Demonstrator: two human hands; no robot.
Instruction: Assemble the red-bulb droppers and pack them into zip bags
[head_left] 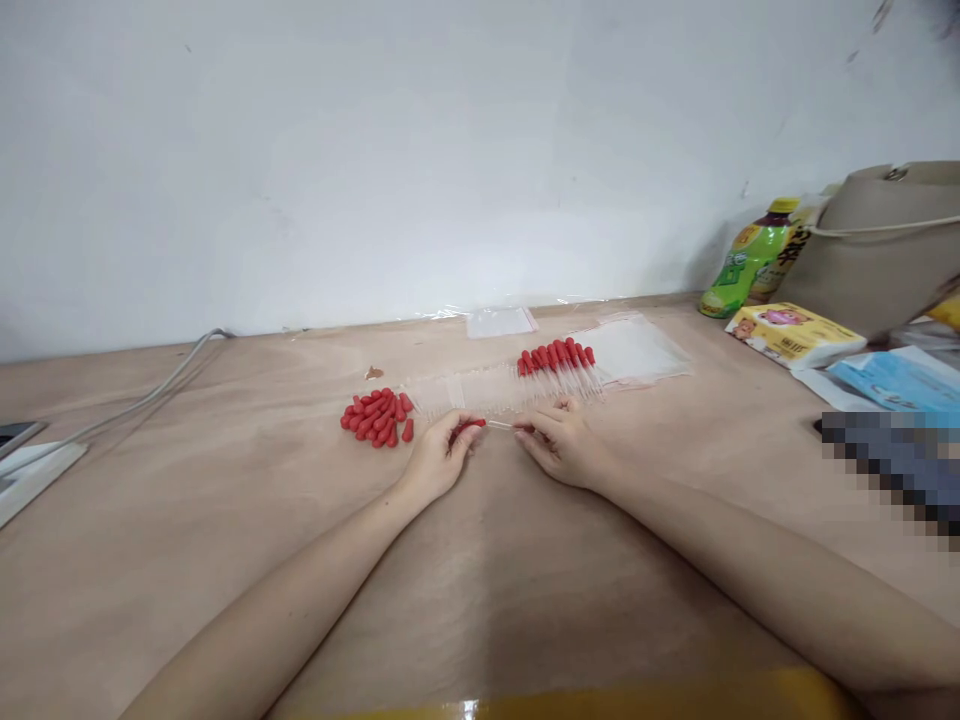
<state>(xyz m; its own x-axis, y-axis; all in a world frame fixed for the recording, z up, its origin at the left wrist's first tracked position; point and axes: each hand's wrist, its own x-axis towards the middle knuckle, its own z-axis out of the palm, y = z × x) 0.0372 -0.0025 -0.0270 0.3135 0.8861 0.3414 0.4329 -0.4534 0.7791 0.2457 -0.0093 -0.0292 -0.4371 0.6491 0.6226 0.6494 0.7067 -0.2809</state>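
A slender, clear, straight tube [501, 426] spans the gap between the two hands, low over the brown, wood-toned tabletop [420, 610] and near the middle of the view. The right hand [566, 447] pinches its right end between thumb and fingers. The left hand [437, 455] is closed on a small, red, smooth bulb [474, 424], which meets the tube's left end; how far the tube goes into it is too small to tell. The hands are apart, with fingertips facing each other. Just beyond them lies a flat row of loose, clear, thin tubes [484, 390]. Left of that row, beside the left hand, sits a loose heap of red, teardrop-shaped bulbs [377, 416]. At the row's right end, clear tubes topped with red bulbs [559, 358] lie side by side, bulbs toward the white wall [450, 150]. Just right of these rests a flat, translucent plastic bag [641, 350]. Farther right, a green-labelled bottle with a yellow cap [742, 262] leans near a yellow-and-white box [799, 333].
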